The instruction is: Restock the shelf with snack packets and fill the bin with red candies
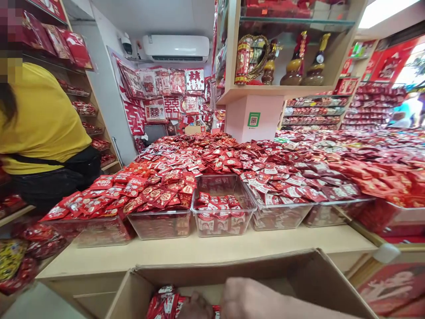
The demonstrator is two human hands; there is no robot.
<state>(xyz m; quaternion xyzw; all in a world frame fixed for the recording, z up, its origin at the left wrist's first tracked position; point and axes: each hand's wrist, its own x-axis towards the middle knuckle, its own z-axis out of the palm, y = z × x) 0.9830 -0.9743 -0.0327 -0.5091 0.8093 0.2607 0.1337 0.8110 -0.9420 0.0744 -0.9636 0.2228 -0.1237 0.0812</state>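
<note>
At the bottom edge a cardboard box (212, 271) stands open, with small red printed packets (163, 303) in its left part. My left hand (195, 306) is down among these packets, touching them; it is blurred and cut off by the frame, so its grip is unclear. Beside it, my right hand (244, 296) is inside the box with its fingers curled closed, the forearm coming in from the lower right. Whatever the right hand holds is hidden. Directly beyond the box, a clear plastic bin (223, 221) contains a low layer of similar red packets.
A pale wooden counter (199, 250) carries several clear bins heaped with red packets (159, 195). A person in a yellow top (43, 119) stands at the left by shelves. A display cabinet (285, 91) with gourd bottles overhangs the heaps. A framed red panel (395, 288) is at right.
</note>
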